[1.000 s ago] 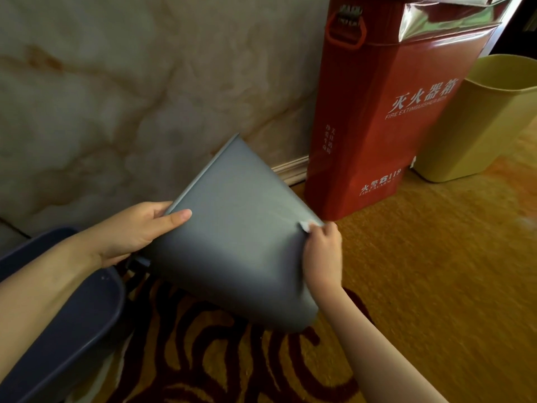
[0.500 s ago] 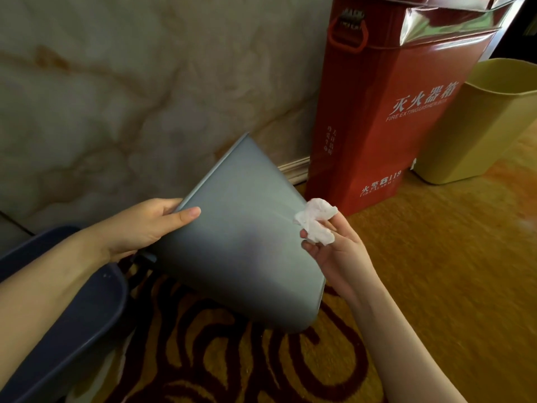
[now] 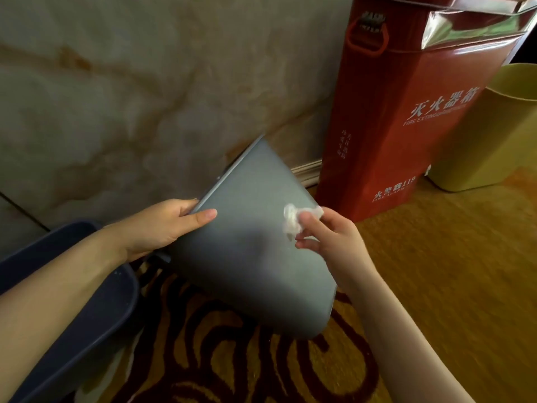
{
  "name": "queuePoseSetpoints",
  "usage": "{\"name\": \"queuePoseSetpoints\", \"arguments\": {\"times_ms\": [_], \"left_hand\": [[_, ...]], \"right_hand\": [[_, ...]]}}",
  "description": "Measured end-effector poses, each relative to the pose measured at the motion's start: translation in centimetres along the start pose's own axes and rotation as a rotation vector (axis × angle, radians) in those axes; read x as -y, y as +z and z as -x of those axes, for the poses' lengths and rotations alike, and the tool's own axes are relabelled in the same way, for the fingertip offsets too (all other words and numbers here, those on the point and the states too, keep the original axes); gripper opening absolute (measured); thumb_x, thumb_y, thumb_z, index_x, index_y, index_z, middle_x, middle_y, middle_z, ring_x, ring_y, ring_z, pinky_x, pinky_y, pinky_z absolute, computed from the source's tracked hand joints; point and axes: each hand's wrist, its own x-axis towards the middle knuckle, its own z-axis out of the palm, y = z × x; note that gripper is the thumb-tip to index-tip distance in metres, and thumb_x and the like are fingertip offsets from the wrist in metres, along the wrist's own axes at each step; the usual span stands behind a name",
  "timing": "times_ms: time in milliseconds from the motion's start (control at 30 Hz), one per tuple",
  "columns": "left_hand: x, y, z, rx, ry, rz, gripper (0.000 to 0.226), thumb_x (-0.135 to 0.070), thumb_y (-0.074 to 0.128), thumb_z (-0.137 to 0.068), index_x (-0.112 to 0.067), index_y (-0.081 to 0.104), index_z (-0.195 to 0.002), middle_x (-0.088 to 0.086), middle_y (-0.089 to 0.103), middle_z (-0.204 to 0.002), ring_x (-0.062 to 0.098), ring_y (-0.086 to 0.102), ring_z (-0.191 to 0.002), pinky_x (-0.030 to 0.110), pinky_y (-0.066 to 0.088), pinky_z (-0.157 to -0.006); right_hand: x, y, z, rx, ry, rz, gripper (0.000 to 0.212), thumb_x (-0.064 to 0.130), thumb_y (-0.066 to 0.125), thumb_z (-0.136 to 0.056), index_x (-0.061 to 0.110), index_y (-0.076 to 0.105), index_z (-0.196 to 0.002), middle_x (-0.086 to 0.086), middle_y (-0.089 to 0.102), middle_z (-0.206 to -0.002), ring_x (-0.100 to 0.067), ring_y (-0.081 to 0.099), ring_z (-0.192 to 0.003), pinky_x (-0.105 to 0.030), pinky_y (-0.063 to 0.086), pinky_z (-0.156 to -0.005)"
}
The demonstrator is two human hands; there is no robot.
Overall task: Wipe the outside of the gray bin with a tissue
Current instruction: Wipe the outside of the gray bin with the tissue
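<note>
The gray bin (image 3: 250, 257) is tipped on its side above the patterned carpet, its open mouth turned toward the wall and its base toward me. My left hand (image 3: 162, 225) grips its rim at the left, thumb lying across the outer wall. A crumpled white tissue (image 3: 293, 221) is pinched in the fingers of my right hand (image 3: 331, 239), and it rests against the bin's upper right side. The inside of the bin is hidden.
A dark blue bin (image 3: 75, 309) lies at the lower left under my left forearm. A tall red fire extinguisher box (image 3: 406, 117) stands against the marble wall (image 3: 139, 97), with a yellow-green bin (image 3: 494, 135) to its right. Bare carpet stretches to the right.
My right hand came round from the bin's right edge with the tissue now showing, and shifted left onto the bin's upper side. The left hand kept its grip on the rim.
</note>
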Motion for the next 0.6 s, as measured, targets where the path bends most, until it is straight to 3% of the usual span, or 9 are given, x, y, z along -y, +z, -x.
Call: {"name": "queuePoseSetpoints", "arguments": {"times_ms": [67,133,267,367,500,600], "left_hand": [[0.0,0.1,-0.1,0.0,-0.003,-0.012,0.023,-0.026,0.049,-0.088,-0.018,0.065,-0.102,-0.009,0.077,-0.089,0.003,0.071,-0.077,0.008,0.05,-0.058],[-0.1,0.3,-0.2,-0.002,0.004,-0.021,0.019,-0.021,0.047,-0.092,-0.021,0.065,-0.096,-0.013,0.077,-0.078,-0.002,0.069,-0.064,0.005,0.047,-0.047],[-0.3,0.6,-0.3,-0.006,0.017,-0.016,0.019,-0.02,0.045,-0.093,-0.022,0.064,-0.095,-0.013,0.076,-0.077,-0.003,0.069,-0.061,0.005,0.046,-0.046],[-0.2,0.5,0.0,-0.007,0.028,0.008,0.019,-0.018,0.045,-0.093,-0.02,0.063,-0.097,-0.014,0.076,-0.073,-0.003,0.069,-0.061,0.005,0.046,-0.045],[0.1,0.1,0.0,0.006,0.029,0.012,0.022,-0.028,0.049,-0.085,-0.023,0.064,-0.101,-0.011,0.076,-0.093,0.003,0.07,-0.086,0.009,0.051,-0.065],[0.2,0.1,0.0,0.003,0.023,0.013,0.031,-0.036,0.051,-0.079,-0.023,0.064,-0.104,-0.009,0.075,-0.099,0.006,0.069,-0.092,0.01,0.051,-0.07]], "right_hand": [[0.2,2.3,-1.8,-0.203,-0.215,0.403,0.013,0.015,0.061,-0.088,0.003,0.064,-0.082,-0.002,0.063,-0.068,-0.013,0.062,-0.064,-0.022,0.05,-0.058],[0.6,4.7,-3.3,-0.285,-0.402,0.569,0.007,0.01,0.057,-0.088,0.005,0.06,-0.085,-0.006,0.062,-0.079,-0.02,0.059,-0.073,-0.025,0.042,-0.064],[-0.2,7.6,-4.2,-0.243,-0.642,0.847,0.013,-0.003,0.056,-0.082,-0.006,0.063,-0.094,-0.024,0.06,-0.096,-0.039,0.056,-0.084,-0.039,0.045,-0.072],[-2.6,8.2,-1.7,-0.172,-0.768,0.987,0.029,0.006,0.051,-0.09,-0.008,0.059,-0.114,-0.023,0.06,-0.116,-0.033,0.053,-0.097,-0.039,0.046,-0.09],[-4.5,5.8,-1.6,-0.109,-0.786,0.92,0.032,0.004,0.057,-0.09,-0.003,0.058,-0.121,-0.016,0.058,-0.128,-0.028,0.052,-0.098,-0.028,0.04,-0.095],[-4.9,3.1,-2.1,-0.268,-0.587,0.877,0.032,-0.003,0.059,-0.087,-0.004,0.06,-0.118,-0.017,0.061,-0.123,-0.035,0.055,-0.094,-0.041,0.048,-0.091]]}}
